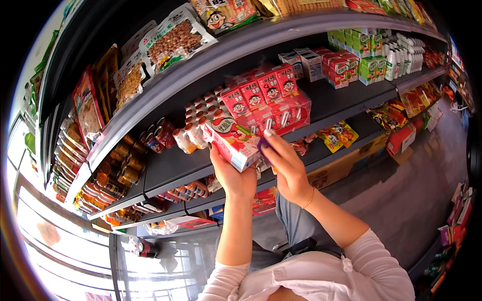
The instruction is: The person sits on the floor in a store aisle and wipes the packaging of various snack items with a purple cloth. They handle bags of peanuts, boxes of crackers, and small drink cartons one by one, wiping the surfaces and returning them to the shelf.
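My left hand point(236, 180) grips a red and white drink carton point(229, 139) with a fruit picture, tilted in front of the middle shelf. At the carton's right side is my right hand point(288, 165), fingers bent over a small purple piece, apparently cloth point(264, 150). This piece lies against or very near the carton; the exact contact is hidden. Just behind them, red milk cartons point(255, 97) stand in rows on the shelf, some inside clear plastic wrap point(301, 109). Small capped bottles point(188, 135) are grouped to their left.
The upper shelf edge point(241, 47) juts out above the middle shelf point(177, 165). Bagged peanuts point(175, 41) lean over it. Farther right are green cartons point(371, 69) and white bottles point(403, 56). Yellow snack packets point(338, 136) lie below. A dark-drink bottle point(145, 249) rests on the floor.
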Action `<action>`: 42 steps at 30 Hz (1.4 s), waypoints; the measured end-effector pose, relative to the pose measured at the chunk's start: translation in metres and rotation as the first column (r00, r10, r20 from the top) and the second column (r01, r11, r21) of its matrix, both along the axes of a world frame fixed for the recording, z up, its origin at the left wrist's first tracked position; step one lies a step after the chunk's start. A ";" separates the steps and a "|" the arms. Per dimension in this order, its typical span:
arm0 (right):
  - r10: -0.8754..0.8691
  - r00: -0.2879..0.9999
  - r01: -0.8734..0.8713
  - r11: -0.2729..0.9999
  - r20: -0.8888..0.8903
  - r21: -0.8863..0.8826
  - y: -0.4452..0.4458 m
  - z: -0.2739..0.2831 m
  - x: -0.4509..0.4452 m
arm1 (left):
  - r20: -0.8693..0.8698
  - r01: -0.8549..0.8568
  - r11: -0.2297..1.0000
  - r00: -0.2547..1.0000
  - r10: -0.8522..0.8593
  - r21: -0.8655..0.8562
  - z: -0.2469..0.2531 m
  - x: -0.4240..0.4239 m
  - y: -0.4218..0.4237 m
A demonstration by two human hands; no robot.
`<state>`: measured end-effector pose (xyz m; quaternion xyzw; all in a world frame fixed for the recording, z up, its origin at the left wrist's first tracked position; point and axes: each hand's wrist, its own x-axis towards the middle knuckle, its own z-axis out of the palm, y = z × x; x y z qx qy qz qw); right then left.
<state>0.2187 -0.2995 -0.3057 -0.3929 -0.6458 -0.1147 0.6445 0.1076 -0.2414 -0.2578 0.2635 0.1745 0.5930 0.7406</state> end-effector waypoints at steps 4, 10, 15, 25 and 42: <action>0.078 0.959 -0.098 0.993 -0.273 -0.060 -0.009 0.002 0.011 | 0.118 0.244 0.969 0.962 -0.246 0.026 0.001 0.014 -0.009; 0.026 0.924 -0.024 1.000 -0.382 0.011 -0.022 -0.003 0.023 | -0.088 0.239 0.966 0.969 -0.231 0.098 -0.005 0.064 -0.018; -0.180 0.877 0.230 0.971 -0.445 0.062 -0.030 -0.019 0.054 | -0.194 0.315 0.935 0.939 -0.282 0.165 -0.022 0.130 -0.013; -0.292 0.656 0.318 0.943 -0.696 -0.097 -0.020 -0.057 0.183 | -0.189 0.556 0.826 0.805 -0.562 -0.090 -0.059 0.257 0.009; -0.727 0.680 0.712 0.687 -0.099 -0.148 0.033 -0.103 0.361 | -0.806 0.600 0.658 0.592 0.018 0.455 -0.050 0.353 0.095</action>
